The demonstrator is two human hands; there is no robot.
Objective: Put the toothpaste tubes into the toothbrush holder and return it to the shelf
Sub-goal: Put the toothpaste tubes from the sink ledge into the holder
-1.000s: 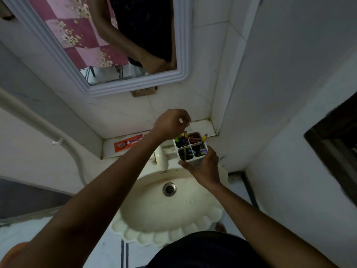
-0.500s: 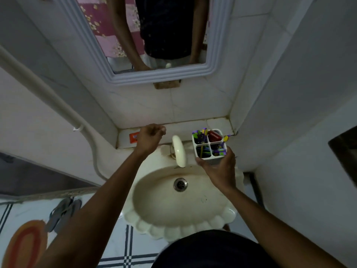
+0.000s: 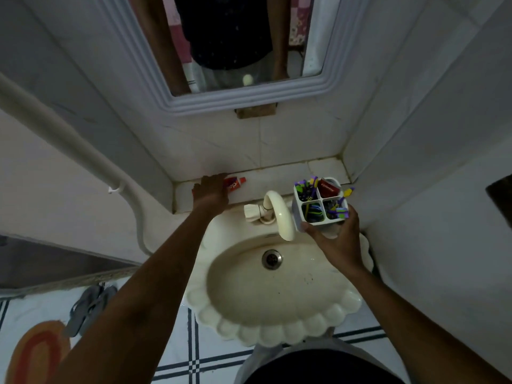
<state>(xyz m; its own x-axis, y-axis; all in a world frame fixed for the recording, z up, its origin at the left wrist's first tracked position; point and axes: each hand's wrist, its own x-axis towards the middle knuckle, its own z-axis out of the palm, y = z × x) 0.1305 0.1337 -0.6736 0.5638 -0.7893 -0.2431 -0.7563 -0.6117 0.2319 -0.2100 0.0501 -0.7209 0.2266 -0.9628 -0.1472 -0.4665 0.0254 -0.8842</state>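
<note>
One toothpaste tube [image 3: 235, 184] lies on the shelf [image 3: 279, 177], left of the toothbrush holder [image 3: 321, 207].

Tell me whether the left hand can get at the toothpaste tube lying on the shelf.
Probably yes: the left hand is already on the shelf, covering one end of the red toothpaste tube. Nothing lies between them; the faucet is off to the side.

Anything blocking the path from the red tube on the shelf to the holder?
The cream curved faucet stands between the red toothpaste tube under the left hand and the white four-compartment holder in the right hand.
</note>
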